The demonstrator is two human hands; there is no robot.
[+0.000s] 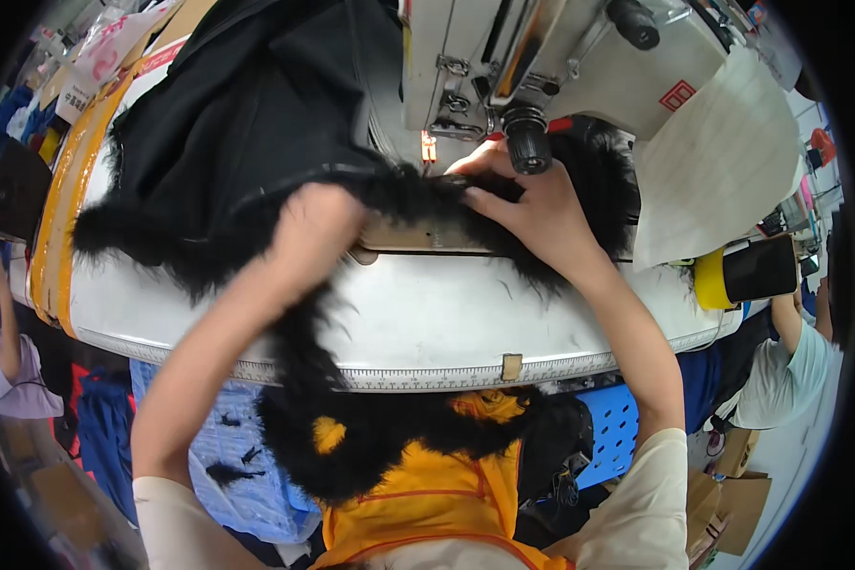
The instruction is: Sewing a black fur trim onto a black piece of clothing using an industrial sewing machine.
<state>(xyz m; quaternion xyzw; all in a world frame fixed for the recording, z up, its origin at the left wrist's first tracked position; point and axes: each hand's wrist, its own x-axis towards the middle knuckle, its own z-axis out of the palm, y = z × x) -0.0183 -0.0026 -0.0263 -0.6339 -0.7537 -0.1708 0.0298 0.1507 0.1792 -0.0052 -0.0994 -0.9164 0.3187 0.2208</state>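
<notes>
A black garment (247, 123) with long-haired black fur trim (394, 195) lies across the sewing machine's bed. My left hand (318, 228), slightly blurred, is closed on the trim left of the needle area. Close to the lit presser foot (429, 150), my right hand (532, 204) grips the trim between thumb and fingers; some fingertips are hidden behind the machine's black knob (526, 138). More of the dark furry piece (598, 180) bunches to the right of that hand. A strip of fur (304, 342) hangs from my left hand over the table's front edge.
The sewing machine (570, 57) rises above my hands. A measuring tape (427, 377) runs along the white table's front edge. Black fur (342, 465) rests on my orange apron (427, 503). A pale sheet (722, 161) and a yellow-and-black container (746, 273) stand right. Co-workers sit at both sides.
</notes>
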